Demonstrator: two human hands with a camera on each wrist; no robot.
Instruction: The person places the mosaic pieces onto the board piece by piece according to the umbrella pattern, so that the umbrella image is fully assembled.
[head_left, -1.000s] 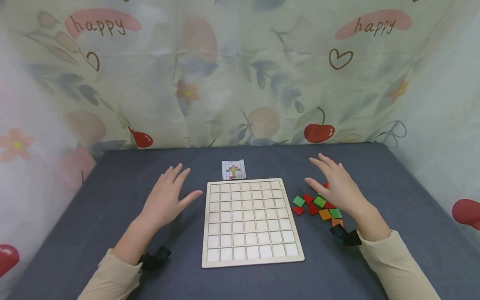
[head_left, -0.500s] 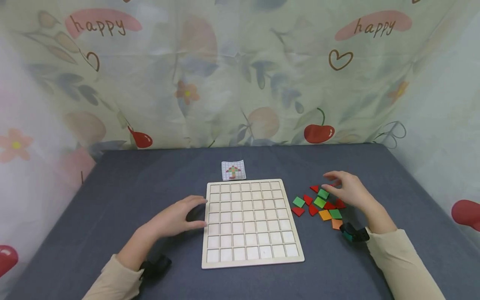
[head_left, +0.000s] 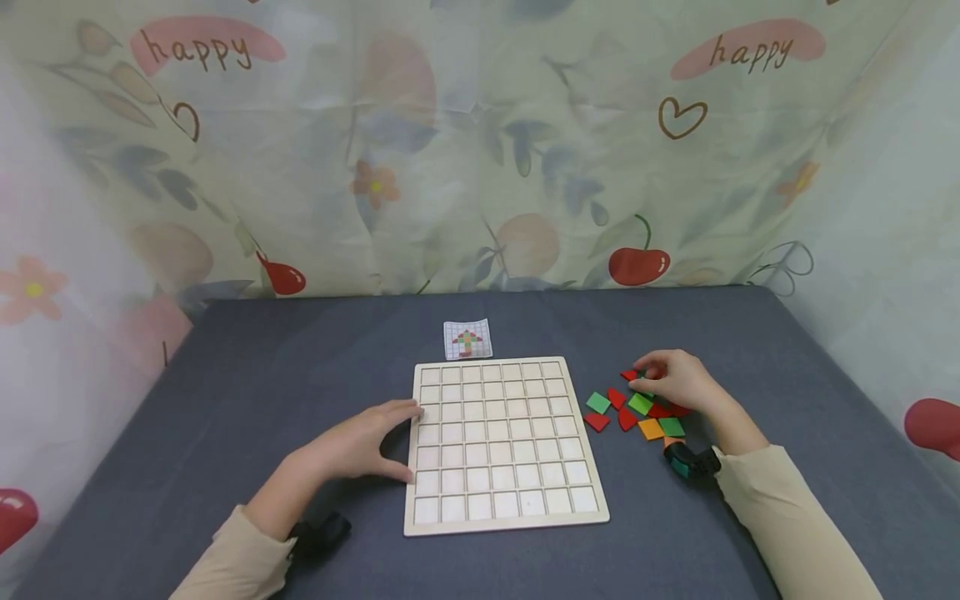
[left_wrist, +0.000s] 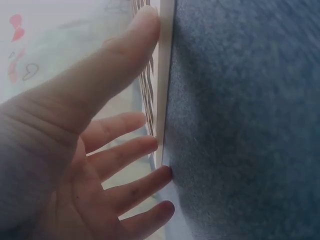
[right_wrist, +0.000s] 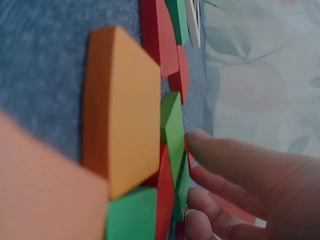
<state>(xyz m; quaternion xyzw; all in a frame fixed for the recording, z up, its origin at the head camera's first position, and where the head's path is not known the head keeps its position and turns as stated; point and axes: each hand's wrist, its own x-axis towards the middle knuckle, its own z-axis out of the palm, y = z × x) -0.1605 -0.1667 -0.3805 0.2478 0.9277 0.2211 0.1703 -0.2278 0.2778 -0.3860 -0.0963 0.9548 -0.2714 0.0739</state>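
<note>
A pale wooden board [head_left: 502, 527] with a grid of square recesses lies mid-table. My left hand [head_left: 360, 446] is at its left side, with fingers and thumb spread apart along the edge. In the left wrist view the thumb [left_wrist: 132, 40] lies against the board's rim [left_wrist: 163, 85]. My right hand [head_left: 675, 385] is low over a group of coloured tiles, fingers bent. Its fingertips [right_wrist: 197, 140] are close to a green tile [right_wrist: 182, 192] and a red triangular tile [head_left: 628, 375]. A space shows between thumb and forefinger; the hand partly covers the tiles beneath.
Several red, green and orange tiles, among them an orange square [head_left: 650, 429], lie right of the board. Behind it is a small card [head_left: 467, 340] with a gridded tree-like pattern. A patterned curtain [head_left: 480, 167] borders the dark table [head_left: 300, 350] at the back.
Both hands have come down from above the table. The left hand has reached the board's left edge; the right hand has lowered onto the tiles and shifted slightly left, its fingers bending.
</note>
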